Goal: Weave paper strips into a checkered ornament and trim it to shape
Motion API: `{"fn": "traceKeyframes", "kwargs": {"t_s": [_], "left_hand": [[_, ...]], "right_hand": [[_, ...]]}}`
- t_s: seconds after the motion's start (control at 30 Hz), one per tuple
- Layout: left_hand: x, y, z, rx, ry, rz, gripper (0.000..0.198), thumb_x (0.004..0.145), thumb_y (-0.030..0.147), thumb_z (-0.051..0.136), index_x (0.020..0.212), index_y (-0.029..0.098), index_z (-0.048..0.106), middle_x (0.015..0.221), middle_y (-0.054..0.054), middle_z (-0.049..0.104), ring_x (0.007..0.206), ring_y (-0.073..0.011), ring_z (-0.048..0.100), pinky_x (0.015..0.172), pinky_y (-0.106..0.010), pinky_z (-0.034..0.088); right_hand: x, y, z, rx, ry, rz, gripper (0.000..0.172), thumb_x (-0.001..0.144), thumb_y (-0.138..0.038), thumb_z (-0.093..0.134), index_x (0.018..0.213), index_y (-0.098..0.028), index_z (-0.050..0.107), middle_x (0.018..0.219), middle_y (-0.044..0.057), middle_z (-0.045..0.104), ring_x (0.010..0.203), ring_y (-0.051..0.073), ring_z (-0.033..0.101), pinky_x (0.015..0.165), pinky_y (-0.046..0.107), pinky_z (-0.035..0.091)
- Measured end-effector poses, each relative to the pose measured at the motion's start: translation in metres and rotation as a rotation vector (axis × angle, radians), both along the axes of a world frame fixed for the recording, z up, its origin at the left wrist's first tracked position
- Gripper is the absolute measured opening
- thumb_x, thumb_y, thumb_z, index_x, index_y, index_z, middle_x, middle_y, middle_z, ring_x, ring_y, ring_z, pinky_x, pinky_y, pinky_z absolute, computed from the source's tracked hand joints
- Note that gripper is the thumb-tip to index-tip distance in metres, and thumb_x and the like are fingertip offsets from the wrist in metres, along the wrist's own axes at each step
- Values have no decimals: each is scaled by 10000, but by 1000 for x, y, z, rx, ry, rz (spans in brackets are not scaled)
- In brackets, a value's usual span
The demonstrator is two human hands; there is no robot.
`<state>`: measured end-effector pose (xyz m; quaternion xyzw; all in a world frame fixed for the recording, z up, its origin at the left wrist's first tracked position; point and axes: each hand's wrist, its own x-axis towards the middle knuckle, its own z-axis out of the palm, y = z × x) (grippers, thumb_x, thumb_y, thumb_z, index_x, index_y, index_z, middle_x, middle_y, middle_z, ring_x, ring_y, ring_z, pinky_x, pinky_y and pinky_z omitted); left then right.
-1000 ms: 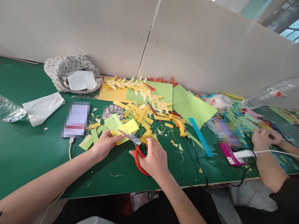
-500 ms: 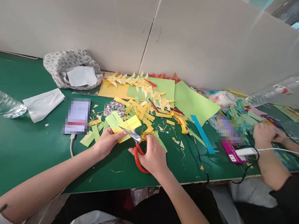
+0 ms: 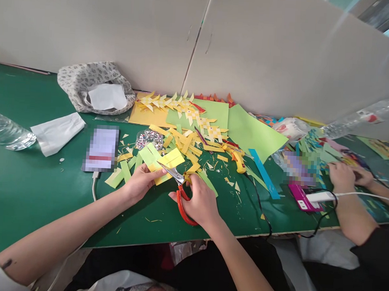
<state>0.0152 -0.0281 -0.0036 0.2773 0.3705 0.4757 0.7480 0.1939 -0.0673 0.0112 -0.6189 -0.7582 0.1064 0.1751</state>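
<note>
My left hand (image 3: pixel 140 184) pinches a piece of folded yellow and light green paper strips (image 3: pixel 171 157) just above the table. My right hand (image 3: pixel 202 201) is wrapped round red-handled scissors (image 3: pixel 180 196), whose blades lie against the paper close to my left thumb. Something yellow shows by my right fingers, partly hidden. Behind the paper lie loose yellow strips (image 3: pixel 189 149) and a clear case of small shiny pieces (image 3: pixel 149 139). Farther back is a chain of woven yellow paper fish shapes (image 3: pixel 192 113).
A yellow glue gun (image 3: pixel 237 158) with a black cord lies to the right, beside a blue strip (image 3: pixel 265 174). A phone (image 3: pixel 101 149) on a cable, a tissue (image 3: pixel 57 132) and a cloth bag (image 3: pixel 96 88) are left. Another person's hands (image 3: pixel 343 175) work at far right.
The view has shifted slightly. Both hands keep their grip on the paper and scissors, with the scissors moved only a little.
</note>
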Motion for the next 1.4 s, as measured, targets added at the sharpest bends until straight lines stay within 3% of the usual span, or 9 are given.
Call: {"fn": "traceKeyframes", "kwargs": {"t_s": [0.4,0.67,0.9,1.4], "left_hand": [[-1,-1,-2,-30,46,-20,366,642,224,755,981,122,661,1036,-104,690,926,-217,650,811,-277,519],[0,-2,1,-25,43,7,297,685,274,723,947,143,676,1017,-85,699,898,-206,656,780,-267,528],[-1,-3,-2,69,148,36,233,683,293,721,841,125,693,855,-75,727,717,-158,662,627,-216,516],[-3,-3,4,100,191,22,277,660,333,730,824,112,703,844,-92,726,736,-193,665,656,-260,519]], "right_hand": [[4,2,2,-62,-50,-11,381,705,-550,558,745,-216,376,632,-7,564,509,151,544,446,230,302],[6,2,2,-85,-58,-18,376,710,-550,548,729,-221,367,607,-9,557,496,151,545,442,229,294],[6,1,-3,-44,-75,7,378,723,-548,538,795,-208,389,670,6,578,536,157,558,458,234,313],[5,2,-1,-44,-102,28,388,744,-574,514,767,-206,393,614,11,586,511,184,586,447,255,315]]}}
